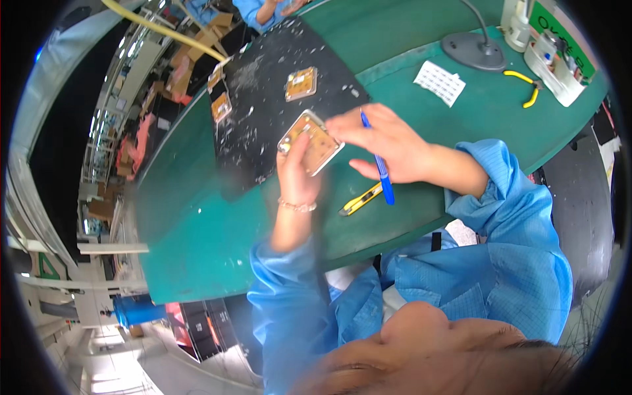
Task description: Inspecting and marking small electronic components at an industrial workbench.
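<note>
My left hand (297, 174) is closed on a brown circuit board (322, 146) in a silvery frame, its thumb lying over the board's face. My right hand (398, 148) comes in from the right, with a blue pen (387, 189) tucked between its fingers. Its index fingertip is at the board's upper right edge; I cannot tell whether it touches. A yellow utility knife (360, 200) lies on the green table just below the right hand. Beyond my hands, a similar board (301, 83) rests on the black mat (263, 74).
Two more boards (221, 106) lie at the mat's left edge. A white label sheet (440, 82), a grey round stand base (473, 51), yellow-handled pliers (523, 87) and a white holder (559, 82) occupy the table's far right. Another person's blue sleeve (249, 9) shows at the far edge.
</note>
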`<state>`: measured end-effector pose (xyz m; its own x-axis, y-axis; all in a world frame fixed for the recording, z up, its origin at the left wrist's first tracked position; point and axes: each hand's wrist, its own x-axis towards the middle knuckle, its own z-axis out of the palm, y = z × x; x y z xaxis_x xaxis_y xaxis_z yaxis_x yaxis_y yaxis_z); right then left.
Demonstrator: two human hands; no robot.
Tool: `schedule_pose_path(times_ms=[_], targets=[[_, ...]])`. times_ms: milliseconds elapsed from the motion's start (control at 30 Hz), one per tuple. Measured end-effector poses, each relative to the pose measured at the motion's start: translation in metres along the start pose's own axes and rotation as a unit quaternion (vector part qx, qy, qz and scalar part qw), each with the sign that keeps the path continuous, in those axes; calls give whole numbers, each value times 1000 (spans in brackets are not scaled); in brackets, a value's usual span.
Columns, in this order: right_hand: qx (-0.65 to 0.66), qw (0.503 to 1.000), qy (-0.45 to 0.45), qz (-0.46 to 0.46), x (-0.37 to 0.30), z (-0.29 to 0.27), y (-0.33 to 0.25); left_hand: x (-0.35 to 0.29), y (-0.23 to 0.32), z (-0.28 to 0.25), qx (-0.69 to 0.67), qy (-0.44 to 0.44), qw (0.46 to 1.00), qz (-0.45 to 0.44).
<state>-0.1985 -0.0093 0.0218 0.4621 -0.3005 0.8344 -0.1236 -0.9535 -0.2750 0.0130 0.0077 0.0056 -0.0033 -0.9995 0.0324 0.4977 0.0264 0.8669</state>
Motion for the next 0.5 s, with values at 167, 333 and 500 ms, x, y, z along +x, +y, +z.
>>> schedule_pose_path(times_ms=[167, 333, 500], targets=[[40, 998, 56, -10, -24, -19, 9, 48, 5, 42, -6, 11, 999, -30], [61, 991, 110, -35, -28, -32, 19, 130, -16, 109, 29, -42, 997, -50], [78, 985, 151, 2, -31, -47, 28, 198, -50, 159, 76, -32, 996, -33]])
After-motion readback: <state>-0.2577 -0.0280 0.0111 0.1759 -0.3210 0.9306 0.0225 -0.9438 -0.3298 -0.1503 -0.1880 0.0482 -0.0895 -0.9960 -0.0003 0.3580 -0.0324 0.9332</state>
